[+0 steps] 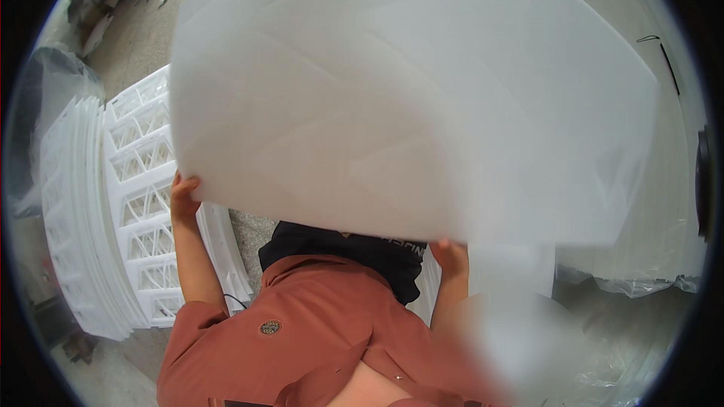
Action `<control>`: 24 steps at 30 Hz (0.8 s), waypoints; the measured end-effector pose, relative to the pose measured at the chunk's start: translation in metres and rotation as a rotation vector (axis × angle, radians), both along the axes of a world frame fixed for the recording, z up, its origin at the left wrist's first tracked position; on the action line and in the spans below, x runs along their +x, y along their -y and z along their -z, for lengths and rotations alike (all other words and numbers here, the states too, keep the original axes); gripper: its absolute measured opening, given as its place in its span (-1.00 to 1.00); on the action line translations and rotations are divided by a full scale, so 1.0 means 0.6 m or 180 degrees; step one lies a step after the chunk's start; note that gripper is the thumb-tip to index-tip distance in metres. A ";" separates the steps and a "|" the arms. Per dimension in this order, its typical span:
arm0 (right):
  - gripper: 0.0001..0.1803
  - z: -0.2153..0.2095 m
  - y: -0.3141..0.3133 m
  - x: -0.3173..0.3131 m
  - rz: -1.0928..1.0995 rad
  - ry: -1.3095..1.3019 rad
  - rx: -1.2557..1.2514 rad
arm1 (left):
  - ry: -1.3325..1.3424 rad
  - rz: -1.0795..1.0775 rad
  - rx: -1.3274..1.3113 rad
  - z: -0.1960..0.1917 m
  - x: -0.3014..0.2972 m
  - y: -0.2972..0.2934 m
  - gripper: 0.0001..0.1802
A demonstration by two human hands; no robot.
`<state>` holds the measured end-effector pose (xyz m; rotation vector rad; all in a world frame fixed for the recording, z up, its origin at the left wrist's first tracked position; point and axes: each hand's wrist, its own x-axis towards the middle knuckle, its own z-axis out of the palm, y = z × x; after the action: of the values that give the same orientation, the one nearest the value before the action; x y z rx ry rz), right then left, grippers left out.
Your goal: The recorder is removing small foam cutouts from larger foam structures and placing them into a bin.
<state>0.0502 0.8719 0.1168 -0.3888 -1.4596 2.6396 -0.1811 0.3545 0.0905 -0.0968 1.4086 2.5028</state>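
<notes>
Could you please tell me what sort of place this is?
Probably a workshop or packing area: white cut-out panels are stacked at left, clear plastic film shows at right, and a large white sheet fills much of the view.

sheet (362,105) before person (324,316); panels (84,218) left

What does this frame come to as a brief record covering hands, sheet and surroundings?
Hands: left hand grips the white sheet at its lower left corner; right hand holds its lower edge
Sheet: large, faintly creased, filling much of the view
Left side: stacked white panels with cut-outs
Right side: pale surface, clear film along its near edge
Clothing: rust-coloured shirt
Unclear: blurred pale area, lower right
</notes>
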 end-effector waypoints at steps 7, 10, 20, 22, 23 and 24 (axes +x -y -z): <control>-0.68 -0.083 0.042 -0.306 0.0202 -0.0060 -0.0676 | 0.0031 -0.0525 -0.0118 -0.104 0.032 -0.006 -0.55; -0.68 -0.069 0.023 -0.355 0.0265 0.0196 -0.0867 | -0.0133 -0.0396 -0.0011 -0.136 0.019 -0.060 -0.61; -0.69 -0.026 0.149 -0.294 -0.0492 0.0489 -0.0966 | -0.0412 0.0063 -0.0247 -0.186 0.078 -0.140 -0.53; -0.72 0.008 0.160 -0.281 -0.0456 0.0474 -0.1003 | -0.0417 -0.0053 -0.0331 -0.183 0.101 -0.131 -0.51; -0.76 0.009 0.173 -0.276 -0.0484 0.0546 -0.1052 | -0.0380 -0.0014 -0.0299 -0.185 0.112 -0.119 -0.51; -0.76 0.009 0.183 -0.274 -0.0393 0.0452 -0.1047 | -0.0343 0.0032 -0.0270 -0.186 0.119 -0.105 -0.52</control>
<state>-0.1140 0.7621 0.1116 -0.5398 -1.1114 3.0156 -0.1099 0.4176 0.2022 0.0294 1.5533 2.4737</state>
